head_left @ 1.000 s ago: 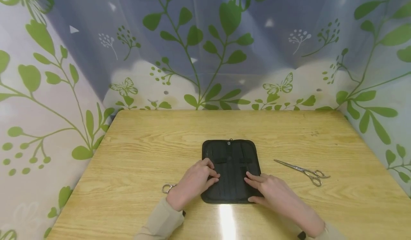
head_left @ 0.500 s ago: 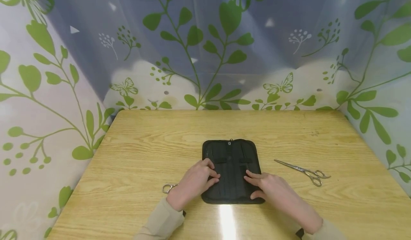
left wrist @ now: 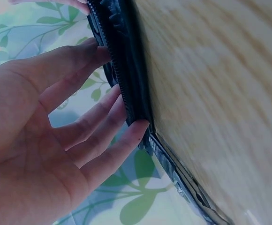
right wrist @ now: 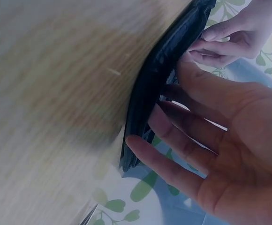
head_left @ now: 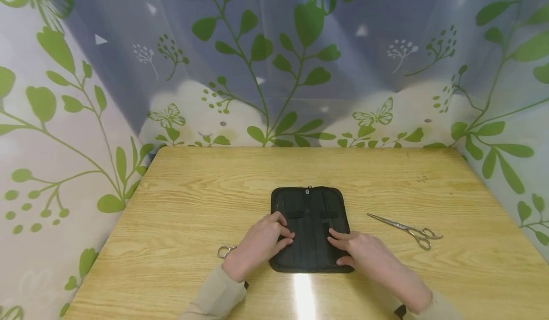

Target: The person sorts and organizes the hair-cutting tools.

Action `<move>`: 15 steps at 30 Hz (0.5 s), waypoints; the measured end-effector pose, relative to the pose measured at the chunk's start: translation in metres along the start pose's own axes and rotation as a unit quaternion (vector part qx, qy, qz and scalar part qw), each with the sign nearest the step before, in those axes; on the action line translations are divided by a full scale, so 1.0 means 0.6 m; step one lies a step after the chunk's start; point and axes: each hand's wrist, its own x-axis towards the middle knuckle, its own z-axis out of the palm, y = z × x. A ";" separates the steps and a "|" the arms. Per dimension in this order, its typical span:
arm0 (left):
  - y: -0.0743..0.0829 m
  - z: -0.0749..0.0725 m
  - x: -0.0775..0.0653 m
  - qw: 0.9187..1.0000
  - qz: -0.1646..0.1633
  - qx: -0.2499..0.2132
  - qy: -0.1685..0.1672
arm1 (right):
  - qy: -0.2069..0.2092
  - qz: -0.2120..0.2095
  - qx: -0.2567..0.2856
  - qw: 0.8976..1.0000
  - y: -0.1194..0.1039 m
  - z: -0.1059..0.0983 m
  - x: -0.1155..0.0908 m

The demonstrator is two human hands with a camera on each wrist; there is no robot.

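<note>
A black zip case [head_left: 310, 251] lies opened flat on the table, its inner side up with slots and elastic loops. My left hand [head_left: 262, 238] rests over its left half, fingers loosely bent, fingertips on the inner panel. In the left wrist view, relaxed fingers [left wrist: 110, 157] meet the zipper edge. My right hand [head_left: 366, 252] touches the right half with extended fingers, the thumb at the lower right corner. The right wrist view shows these fingers [right wrist: 169, 164] spread along the case's edge [right wrist: 147, 89]. Neither hand grips anything.
Silver scissors [head_left: 401, 225] lie to the right of the case, blades pointing back left. A metal finger ring [head_left: 223, 251] of another tool pokes out beside the left wrist, the rest hidden. Behind the wooden table [head_left: 206, 182] hangs a leaf-patterned curtain [head_left: 283, 86].
My right thumb has slid slightly up and to the right, off the case's near edge. My left hand, the case and the scissors stay in place.
</note>
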 end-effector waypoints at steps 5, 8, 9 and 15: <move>0.001 0.002 -0.001 1.000 -0.004 -0.002 -0.003 | -0.003 -0.002 -0.006 1.000 -0.003 0.000 -0.005; 0.001 0.001 0.000 1.000 -0.006 -0.004 -0.004 | -0.002 -0.005 -0.006 1.000 -0.003 0.000 -0.006; 0.001 0.001 0.000 1.000 -0.006 -0.004 -0.005 | -0.002 -0.006 -0.006 1.000 -0.004 0.000 -0.006; 0.000 -0.004 -0.001 1.000 -0.006 -0.007 -0.006 | 0.001 -0.007 0.012 1.000 -0.001 -0.003 0.002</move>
